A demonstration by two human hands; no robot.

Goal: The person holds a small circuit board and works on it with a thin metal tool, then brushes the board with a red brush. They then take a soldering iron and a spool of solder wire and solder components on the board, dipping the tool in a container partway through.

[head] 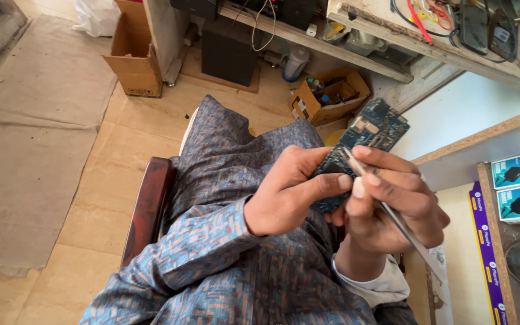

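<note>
My left hand (287, 192) clamps blue circuit board (365, 141) over lap, tilted up toward my eyes for clear view. My right hand (392, 198) pinches tweezers (386, 207), pen-style for fine control, tip on board face. Hands touching, bracing each other.

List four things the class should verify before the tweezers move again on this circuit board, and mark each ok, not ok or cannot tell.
1. Board held firmly: ok. The left hand grips the circuit board, thumb across its face.
2. Tool under control: ok. The right hand pinches the metal tweezers between thumb and fingers.
3. Tip on the board: ok. The tip rests on the board's face near the middle.
4. Part caught in the tip: cannot tell, too small.
5. Board supported from below: not ok. It is held in the air over the lap, not on the workbench.
</note>
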